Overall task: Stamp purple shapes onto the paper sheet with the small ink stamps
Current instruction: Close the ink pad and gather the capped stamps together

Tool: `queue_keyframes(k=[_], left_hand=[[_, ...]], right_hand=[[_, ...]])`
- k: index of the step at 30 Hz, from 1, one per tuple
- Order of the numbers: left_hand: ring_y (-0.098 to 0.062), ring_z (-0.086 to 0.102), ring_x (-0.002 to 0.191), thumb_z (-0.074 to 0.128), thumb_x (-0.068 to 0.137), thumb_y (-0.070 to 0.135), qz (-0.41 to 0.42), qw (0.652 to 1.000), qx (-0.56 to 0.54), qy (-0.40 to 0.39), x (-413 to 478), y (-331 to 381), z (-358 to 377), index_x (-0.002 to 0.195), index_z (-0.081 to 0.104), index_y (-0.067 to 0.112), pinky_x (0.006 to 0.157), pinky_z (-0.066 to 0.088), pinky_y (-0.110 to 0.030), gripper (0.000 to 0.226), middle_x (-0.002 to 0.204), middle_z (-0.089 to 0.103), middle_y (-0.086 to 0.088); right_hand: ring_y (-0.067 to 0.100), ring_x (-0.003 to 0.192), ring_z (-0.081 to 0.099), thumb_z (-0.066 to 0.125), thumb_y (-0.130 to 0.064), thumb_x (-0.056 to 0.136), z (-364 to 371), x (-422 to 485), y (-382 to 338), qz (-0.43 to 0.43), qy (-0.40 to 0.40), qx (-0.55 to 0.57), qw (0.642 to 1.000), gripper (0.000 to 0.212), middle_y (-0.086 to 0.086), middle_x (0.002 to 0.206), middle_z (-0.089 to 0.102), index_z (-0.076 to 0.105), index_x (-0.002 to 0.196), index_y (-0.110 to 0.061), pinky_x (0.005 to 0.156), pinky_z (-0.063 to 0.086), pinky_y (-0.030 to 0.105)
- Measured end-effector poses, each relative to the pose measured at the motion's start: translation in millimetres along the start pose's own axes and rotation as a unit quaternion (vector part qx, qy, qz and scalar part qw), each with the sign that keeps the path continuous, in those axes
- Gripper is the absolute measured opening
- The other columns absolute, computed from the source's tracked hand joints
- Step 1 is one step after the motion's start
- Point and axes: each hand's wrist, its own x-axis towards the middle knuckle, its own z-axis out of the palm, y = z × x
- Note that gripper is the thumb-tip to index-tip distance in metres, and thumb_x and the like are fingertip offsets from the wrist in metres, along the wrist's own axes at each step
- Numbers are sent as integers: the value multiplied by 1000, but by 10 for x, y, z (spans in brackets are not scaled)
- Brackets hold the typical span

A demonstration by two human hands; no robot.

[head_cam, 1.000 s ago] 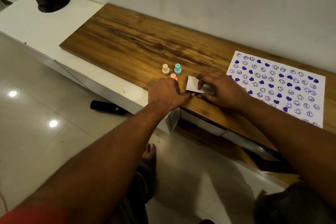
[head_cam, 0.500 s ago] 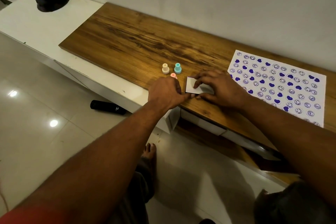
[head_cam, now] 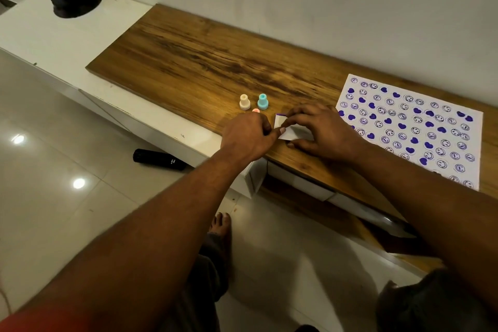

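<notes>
1. Right hand [head_cam: 320, 131] lay over a small white ink pad case [head_cam: 289, 131] near the desk's front edge, fingers curled on its top edge and thumb at the near side: gripping the case. A purple strip showed at the case's far left corner.
2. Left hand [head_cam: 246, 136] was loosely curled, forefinger tip touching the case's left edge. It seemed to steady or pry the case; whether it pinched anything could not be told.
3. Pink stamp [head_cam: 256, 110] stood just beyond the left knuckles, mostly hidden by them. Cream stamp [head_cam: 244, 101] and teal stamp [head_cam: 262, 101] stood upright side by side a little farther back, close together but apart.
4. Paper sheet [head_cam: 412, 127] lay flat on the desk [head_cam: 188, 62] to the right of the right hand, its near left corner just beside that wrist. Long axis ran from front right to back left, angled to the desk's edge. Rows of purple hearts and smiley rings covered nearly all of it.
5. Key relation: stamps lay left of and beyond the hands, nearest the left hand; the sheet lay on the opposite side, nearest the right. Judgement: a stamp picked up by the left would cross over the case to reach the paper.
6. Judgement: task looked nearly complete; little bare paper remained.
7. Outward: a dark lamp base [head_cam: 72, 0] on the white cabinet far left; a black cylinder [head_cam: 159, 159] on the tiled floor.
</notes>
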Motion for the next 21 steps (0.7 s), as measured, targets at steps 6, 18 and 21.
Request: queue_keyframes(k=[6,18,21], left_hand=[[-4,50,66,58,93,68,11,1000,-2,7,13,-6,7,96,77,29,53,28,-22,44,70,54,14],[-3,45,61,60,92,68,-8,1000,7,8,2,44,-6,98,75,29,53,27,-22,42,71,52,14],[-5,50,65,59,92,68,-10,1000,4,8,5,48,2,96,75,28,57,33,-24,43,74,57,12]], right_hand=[[22,139,44,71,-52,90,30,14,-26,7,20,2,1000,55,-3,147,53,60,139,-31,110,36,48],[18,135,48,78,-52,83,108,-6,-17,34,54,67,996,57,-6,143,58,65,134,-31,109,40,41],[18,133,50,80,-52,81,97,4,-27,46,60,85,993,58,-5,141,60,66,133,-30,106,44,40]])
